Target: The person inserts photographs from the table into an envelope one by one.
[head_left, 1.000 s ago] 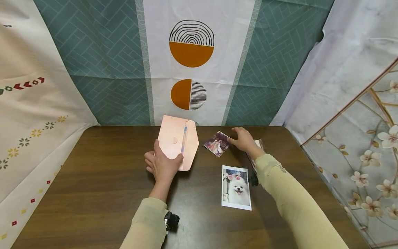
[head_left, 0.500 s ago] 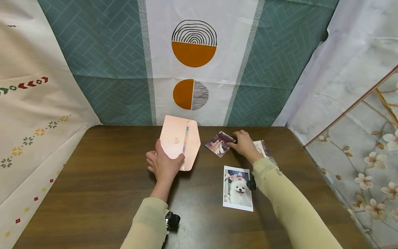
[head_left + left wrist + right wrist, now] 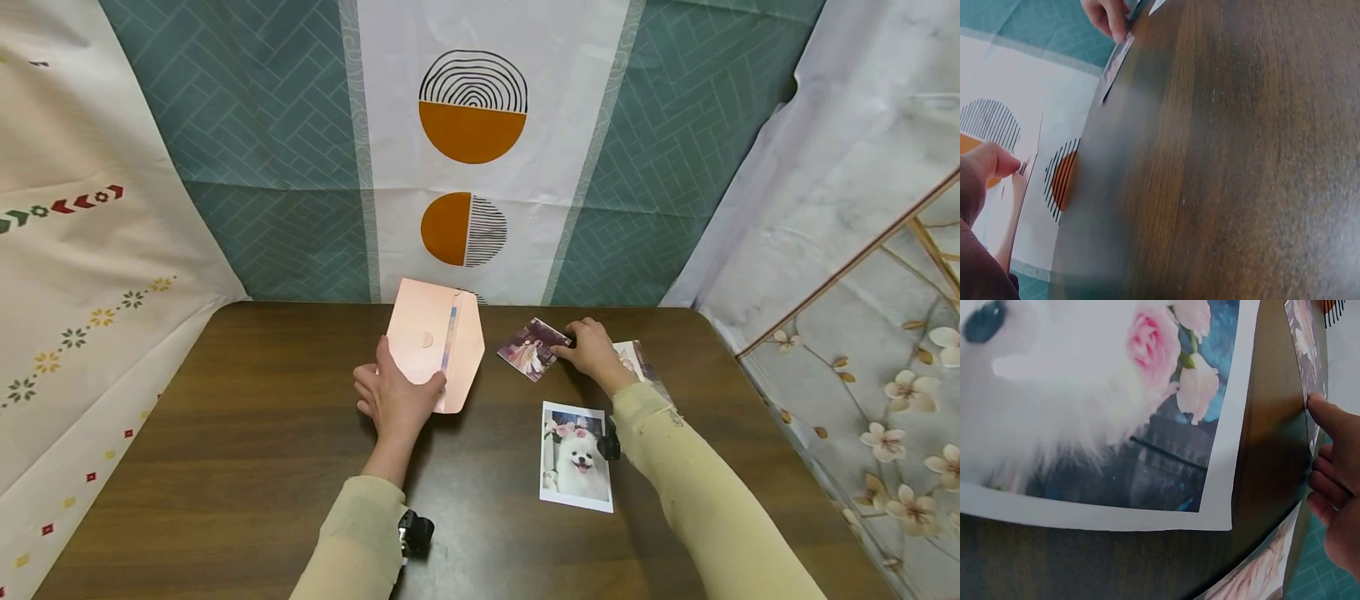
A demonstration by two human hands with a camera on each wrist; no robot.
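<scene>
My left hand [image 3: 397, 396] grips a pale pink envelope [image 3: 423, 312] near its lower end, thumb by the open slot where a blue-toned strip shows inside. Its pointed flap lies unfolded to the right. In the left wrist view the envelope [image 3: 1017, 215] is seen edge-on below the thumb. My right hand [image 3: 594, 357] pinches the right corner of a small purple photo of a figure in a pale dress [image 3: 528, 350]. From the right wrist, the thumb sits on that photo [image 3: 1305, 337], the other fingers curled at its edge. Nearer lies a white-bordered photo of a fluffy white dog [image 3: 576, 458].
Another photo [image 3: 636, 357] lies to the right of my right wrist, partly covered by it. The brown wooden table [image 3: 247, 450] ends at a hanging patterned cloth [image 3: 300, 167] behind. Further cloths [image 3: 847, 250] hang at the sides.
My right hand has shifted slightly nearer and left, its thumb further onto the purple photo's corner. More of the rightmost photo shows. My left hand keeps its grip on the envelope.
</scene>
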